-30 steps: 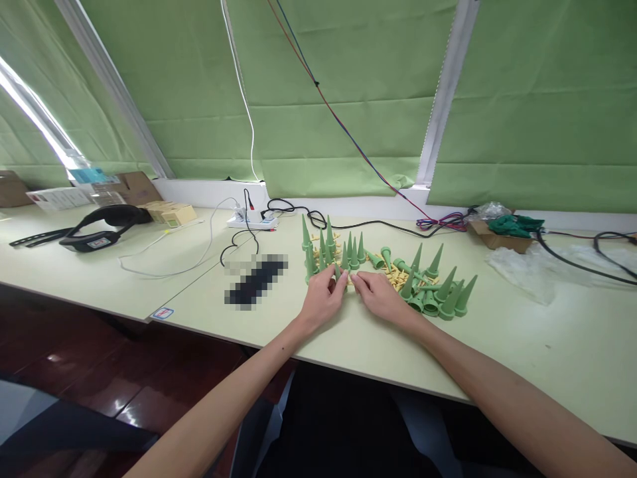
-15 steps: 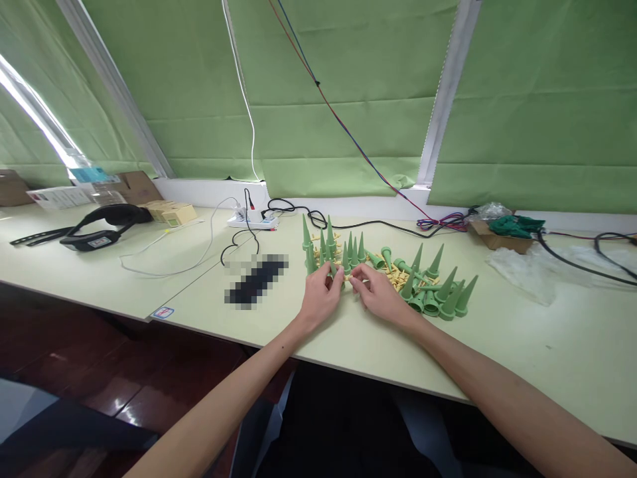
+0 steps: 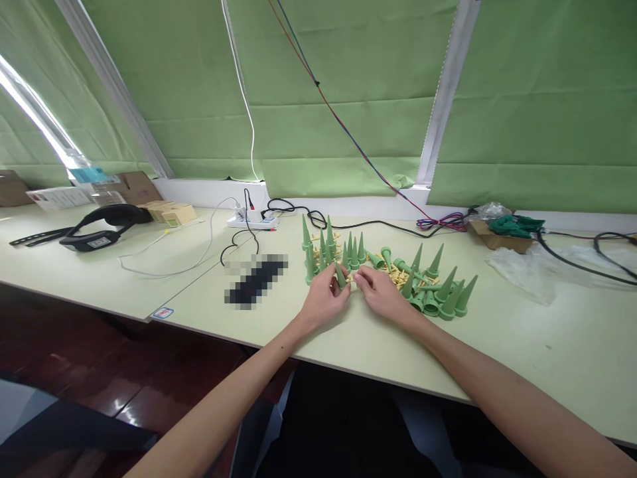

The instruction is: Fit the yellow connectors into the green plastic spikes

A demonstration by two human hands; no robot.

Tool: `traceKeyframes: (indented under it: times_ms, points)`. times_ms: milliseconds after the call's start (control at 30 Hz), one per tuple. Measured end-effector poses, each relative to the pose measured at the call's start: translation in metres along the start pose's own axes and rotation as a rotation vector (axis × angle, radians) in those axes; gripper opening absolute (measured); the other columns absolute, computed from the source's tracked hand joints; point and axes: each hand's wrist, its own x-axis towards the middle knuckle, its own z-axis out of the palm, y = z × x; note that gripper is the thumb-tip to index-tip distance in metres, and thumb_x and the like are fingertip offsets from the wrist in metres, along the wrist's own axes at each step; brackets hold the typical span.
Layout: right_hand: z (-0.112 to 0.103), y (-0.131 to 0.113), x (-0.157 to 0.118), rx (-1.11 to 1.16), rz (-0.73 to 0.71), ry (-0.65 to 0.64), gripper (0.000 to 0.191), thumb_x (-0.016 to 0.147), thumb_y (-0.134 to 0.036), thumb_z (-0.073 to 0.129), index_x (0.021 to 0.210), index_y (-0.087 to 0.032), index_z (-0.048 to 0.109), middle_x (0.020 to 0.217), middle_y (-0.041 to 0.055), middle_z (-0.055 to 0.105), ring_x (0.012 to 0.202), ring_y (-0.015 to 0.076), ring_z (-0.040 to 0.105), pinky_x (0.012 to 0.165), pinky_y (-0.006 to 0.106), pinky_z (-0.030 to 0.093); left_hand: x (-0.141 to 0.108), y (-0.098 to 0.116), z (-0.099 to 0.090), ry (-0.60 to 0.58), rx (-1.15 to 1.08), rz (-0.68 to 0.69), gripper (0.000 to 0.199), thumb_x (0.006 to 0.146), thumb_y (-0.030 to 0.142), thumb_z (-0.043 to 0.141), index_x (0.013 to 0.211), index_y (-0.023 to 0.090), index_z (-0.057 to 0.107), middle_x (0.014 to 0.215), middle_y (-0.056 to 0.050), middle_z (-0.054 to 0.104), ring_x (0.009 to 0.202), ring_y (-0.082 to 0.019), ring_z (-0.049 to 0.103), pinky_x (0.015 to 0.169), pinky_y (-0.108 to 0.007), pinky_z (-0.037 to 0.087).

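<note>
Pixelated dark object (image 3: 256,282), green cones (image 3: 328,253) partly hidden behind left hand (image 3: 323,294), leftmost box (image 3: 12,190) cropped

1. Cones (image 3: 452,300): solid med. grn.
2. Pegs (image 3: 398,276): pale yel.
3. Table (image 3: 517,365): pale cream w/ slight grn tint.
4. Blinds (image 3: 343,146): solid grn, darker far R.
5. Wires (image 3: 348,131): red & blue.
6. Cord (image 3: 393,228): blk.
7. Hanging cable (image 3: 243,93): wht.
8. Power strip (image 3: 259,224): wht.
9. Headband (image 3: 119,214): blk w/ wht label.
10. Small boxes (image 3: 180,214): tan-yel.
11. Cloth (image 3: 517,226): dk. grn.
12. Open box (image 3: 500,240): brn.
13. Floor (image 3: 64,345): dk. red-brn w/ pale glints.
14. Sticker (image 3: 163,313): wht w/ blue border, red mark.
</note>
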Motion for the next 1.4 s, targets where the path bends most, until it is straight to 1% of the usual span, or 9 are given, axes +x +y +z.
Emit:
traceKeyframes:
  times_ms: [167, 400, 533, 633, 800, 1000, 1100, 1233, 1400]
  points:
    - [-0.0001, -0.0005, 0.0006, -0.033, 0.015, -0.009, 0.041, 0.099, -0.038, 0.035, 0.061, -0.021, 0.034, 0.055, -0.0028, 0.040, 0.055, 0.0144, 0.038, 0.058, 0.029, 0.028, -0.0009, 0.0007, 0.0005, -0.032, -0.014, 0.014, 0.010, 0.083, 0.025, 0.056, 0.091, 0.019, 0.053, 0.069, 0.003, 0.055, 0.052, -0.009, 0.046, 0.052, -0.023, 0.038]
    - [0.0016, 0.0002, 0.0011, -0.022, 0.012, 0.017, 0.039, 0.099, -0.038, 0.035, 0.065, -0.021, 0.042, 0.060, -0.0010, 0.049, 0.058, 0.0152, 0.043, 0.059, 0.029, 0.032, 0.0004, -0.0019, 0.0028, -0.026, -0.002, 0.003, 0.011, 0.085, 0.028, 0.056, 0.091, 0.018, 0.056, 0.076, 0.001, 0.060, 0.056, -0.009, 0.049, 0.054, -0.024, 0.041]
    - [0.0021, 0.0020, 0.0000, 0.047, 0.041, 0.008, 0.029, 0.097, -0.038, 0.039, 0.078, -0.020, 0.052, 0.067, -0.0007, 0.056, 0.060, 0.0154, 0.049, 0.059, 0.028, 0.035, 0.0007, -0.0017, 0.0025, -0.032, 0.002, -0.006, 0.013, 0.087, 0.030, 0.054, 0.091, 0.018, 0.056, 0.081, 0.000, 0.062, 0.058, -0.009, 0.050, 0.055, -0.024, 0.042]
    - [0.0021, 0.0027, -0.0007, 0.073, 0.051, -0.006, 0.024, 0.097, -0.036, 0.041, 0.085, -0.020, 0.055, 0.073, 0.0000, 0.060, 0.064, 0.0158, 0.053, 0.061, 0.027, 0.037, 0.0010, -0.0015, 0.0020, -0.035, 0.015, -0.001, 0.013, 0.088, 0.030, 0.054, 0.091, 0.018, 0.056, 0.081, -0.001, 0.062, 0.058, -0.010, 0.050, 0.055, -0.024, 0.042]
    - [0.0013, 0.0024, -0.0003, 0.030, 0.051, -0.011, 0.021, 0.095, -0.032, 0.043, 0.083, -0.020, 0.055, 0.074, 0.0005, 0.061, 0.067, 0.0158, 0.053, 0.064, 0.028, 0.037, 0.0012, -0.0039, 0.0024, -0.051, 0.025, 0.001, 0.013, 0.088, 0.030, 0.055, 0.093, 0.018, 0.058, 0.077, 0.000, 0.062, 0.056, -0.010, 0.049, 0.054, -0.024, 0.041]
    - [-0.0012, 0.0004, 0.0006, -0.018, 0.054, -0.024, 0.023, 0.095, -0.030, 0.043, 0.077, -0.019, 0.053, 0.068, -0.0009, 0.057, 0.064, 0.0146, 0.051, 0.063, 0.026, 0.035, 0.0002, -0.0069, 0.0026, -0.051, 0.037, 0.031, 0.013, 0.088, 0.030, 0.055, 0.092, 0.018, 0.058, 0.075, 0.000, 0.061, 0.056, -0.010, 0.048, 0.053, -0.024, 0.040]
    - [-0.0018, 0.0002, 0.0010, -0.054, 0.055, -0.024, 0.027, 0.096, -0.030, 0.043, 0.071, -0.019, 0.048, 0.064, -0.0018, 0.054, 0.061, 0.0138, 0.048, 0.061, 0.026, 0.033, -0.0002, -0.0069, 0.0023, -0.059, 0.043, 0.053, 0.012, 0.089, 0.028, 0.055, 0.094, 0.018, 0.059, 0.071, 0.001, 0.058, 0.055, -0.010, 0.048, 0.054, -0.024, 0.039]
    - [-0.0014, 0.0005, 0.0015, -0.103, 0.048, -0.018, 0.036, 0.097, -0.032, 0.040, 0.063, -0.020, 0.041, 0.058, -0.0024, 0.048, 0.057, 0.0134, 0.043, 0.058, 0.026, 0.030, -0.0007, -0.0064, 0.0025, -0.068, 0.029, 0.074, 0.010, 0.089, 0.026, 0.055, 0.093, 0.017, 0.058, 0.074, 0.000, 0.059, 0.056, -0.010, 0.048, 0.055, -0.024, 0.040]
    - [-0.0014, 0.0000, 0.0019, -0.107, 0.047, -0.023, 0.041, 0.098, -0.035, 0.037, 0.059, -0.020, 0.038, 0.054, -0.0030, 0.043, 0.054, 0.0130, 0.038, 0.058, 0.027, 0.029, -0.0014, -0.0059, 0.0033, -0.079, 0.021, 0.081, 0.009, 0.089, 0.026, 0.054, 0.092, 0.018, 0.056, 0.078, 0.000, 0.059, 0.058, -0.010, 0.048, 0.055, -0.024, 0.041]
